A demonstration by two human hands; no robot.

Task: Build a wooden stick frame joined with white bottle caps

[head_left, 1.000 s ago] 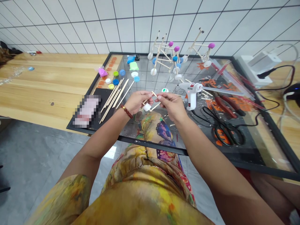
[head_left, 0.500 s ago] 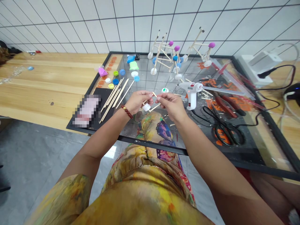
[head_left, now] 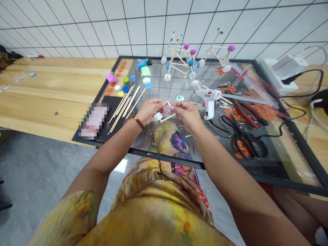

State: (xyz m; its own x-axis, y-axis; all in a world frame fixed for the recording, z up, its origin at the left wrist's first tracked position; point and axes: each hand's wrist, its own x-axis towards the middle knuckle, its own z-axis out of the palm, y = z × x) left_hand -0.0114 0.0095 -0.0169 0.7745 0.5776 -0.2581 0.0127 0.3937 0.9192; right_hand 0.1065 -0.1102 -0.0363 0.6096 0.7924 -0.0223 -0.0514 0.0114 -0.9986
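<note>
Over glass (head_left: 153,82), left hand (head_left: 151,111), right hand (head_left: 186,114), fingers (head_left: 171,107) gripping a level wooden stick (head_left: 167,116), white cap (head_left: 158,117) pointing left

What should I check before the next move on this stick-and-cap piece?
1. Left hand and right hand on the wooden sticks: ok, both pinching.
2. Joint at the white bottle cap: cannot tell, too small to see.
3. Hot glue gun: cannot tell if it's powered; its black cord is attached.
4. Spare sticks: ok, on the black mat beside the left hand.
5. Coloured bottle caps: ok, several beyond the spare sticks.
6. Stick offcuts: not ok, scattered on the glass by the glue gun.
</note>
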